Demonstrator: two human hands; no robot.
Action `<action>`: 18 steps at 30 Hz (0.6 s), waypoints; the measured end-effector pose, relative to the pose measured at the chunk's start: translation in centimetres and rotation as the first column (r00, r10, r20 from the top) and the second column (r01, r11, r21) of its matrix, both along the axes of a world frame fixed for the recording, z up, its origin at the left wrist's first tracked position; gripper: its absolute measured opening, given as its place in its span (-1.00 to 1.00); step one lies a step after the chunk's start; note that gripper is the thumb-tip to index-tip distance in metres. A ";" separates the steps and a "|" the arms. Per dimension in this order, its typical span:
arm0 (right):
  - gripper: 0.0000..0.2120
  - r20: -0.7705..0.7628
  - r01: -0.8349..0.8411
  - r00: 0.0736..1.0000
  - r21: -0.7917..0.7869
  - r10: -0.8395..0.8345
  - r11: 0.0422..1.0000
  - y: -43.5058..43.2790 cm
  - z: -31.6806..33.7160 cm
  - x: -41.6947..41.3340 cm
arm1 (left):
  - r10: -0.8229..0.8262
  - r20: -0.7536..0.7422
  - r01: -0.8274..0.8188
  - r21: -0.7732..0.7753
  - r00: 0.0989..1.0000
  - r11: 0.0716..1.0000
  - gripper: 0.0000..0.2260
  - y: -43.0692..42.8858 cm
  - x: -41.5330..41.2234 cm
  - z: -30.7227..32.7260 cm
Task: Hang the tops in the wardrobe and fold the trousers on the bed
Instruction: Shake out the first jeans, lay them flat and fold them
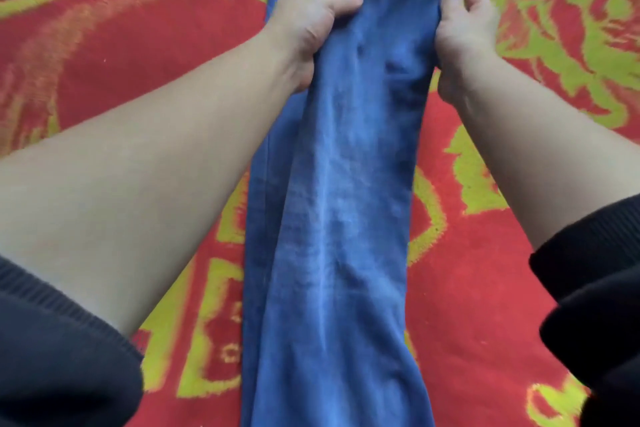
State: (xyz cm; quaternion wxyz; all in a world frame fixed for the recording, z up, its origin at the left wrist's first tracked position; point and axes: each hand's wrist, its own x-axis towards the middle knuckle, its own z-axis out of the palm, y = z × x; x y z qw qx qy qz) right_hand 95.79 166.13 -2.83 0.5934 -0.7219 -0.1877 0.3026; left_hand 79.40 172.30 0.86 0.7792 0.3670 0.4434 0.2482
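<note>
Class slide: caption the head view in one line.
Left hand and right hand grip the blue jeans over a red and yellow bedspread.

A home, in a room where laundry is sorted. A red cover (485, 305) with big yellow-green flower and leaf motifs fills the view edge to edge. It is a soft, slightly napped textile of the household bedding sort. Likely a bed beneath, though this angle shows only the cloth. Blue denim trousers (332, 218) are spread lengthwise on it, left hand (311, 21) and right hand (464, 24) gripping the far end: clothes handled bare-handed. Ribbed black sleeves (52, 340) are pushed up past the forearms, ordinary knitwear.
</note>
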 end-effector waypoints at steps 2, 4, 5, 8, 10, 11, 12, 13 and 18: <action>-0.78 0.082 -0.022 0.996 0.076 0.016 0.997 1.5 1.2 0.1 | 0.119 0.044 -0.124 0.130 0.992 0.984 -0.79 0.9 -0.1 0.1; -0.74 0.120 -0.067 0.991 0.102 0.055 0.992 2.9 1.3 -0.4 | 0.171 0.055 -0.179 0.208 0.984 0.962 -0.75 1.7 -1.0 -0.4; -0.70 0.139 -0.105 0.986 0.073 0.094 0.992 3.6 0.6 -0.6 | 0.193 0.046 -0.199 0.224 0.980 0.954 -0.76 2.2 -1.6 -0.9; -0.49 0.266 -0.166 0.933 -0.276 0.241 0.947 4.3 -1.6 -1.9 | 0.225 -0.082 -0.205 0.202 0.971 0.958 -0.76 3.7 -3.5 -3.6; -0.35 0.310 -0.150 0.869 -0.577 0.385 0.803 3.2 -3.8 -2.6 | 0.163 -0.251 -0.122 0.170 0.954 0.978 -0.77 4.0 -4.5 -6.0; -0.34 0.319 -0.171 0.826 -0.644 0.465 0.746 2.3 -4.8 -3.2 | 0.122 -0.308 -0.083 0.136 0.944 0.987 -0.79 4.0 -4.8 -7.2; -0.37 0.347 -0.198 0.772 -0.665 0.533 0.720 1.4 -5.8 -3.9 | 0.100 -0.322 -0.072 0.098 0.941 0.993 -0.80 4.0 -5.1 -8.3; -0.42 0.388 -0.214 0.713 -0.673 0.584 0.708 0.9 -6.9 -4.3 | 0.106 -0.302 -0.090 0.066 0.947 0.994 -0.79 4.1 -5.3 -9.3; -0.45 0.445 -0.187 0.617 -0.719 0.649 0.670 1.3 -8.9 -4.2 | 0.182 -0.331 -0.158 0.097 0.926 0.983 -0.84 5.4 -4.4 -11.0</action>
